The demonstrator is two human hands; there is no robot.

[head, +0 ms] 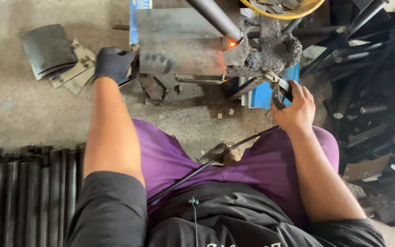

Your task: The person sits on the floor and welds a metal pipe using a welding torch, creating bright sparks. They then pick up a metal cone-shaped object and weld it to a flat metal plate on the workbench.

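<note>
My left hand point(113, 63), in a black glove, rests at the left edge of a flat steel plate point(179, 43) on a low welding stand. A dark round steel tube point(213, 18) slants down onto the plate, and its lower end glows orange point(232, 44). My bare right hand point(296, 107) grips a welding electrode holder point(279, 89) to the right of the stand. The holder's black cable point(216, 160) runs back across my purple-clad lap. The holder's tip sits apart from the glowing spot.
Curved dark metal sheets point(49, 48) and flat offcuts lie on the concrete at left. A row of black tubes point(24, 192) lies at lower left. A heap of dark pipes point(371, 68) fills the right. A slag-crusted block point(275, 43) and blue panel point(264, 93) adjoin the stand.
</note>
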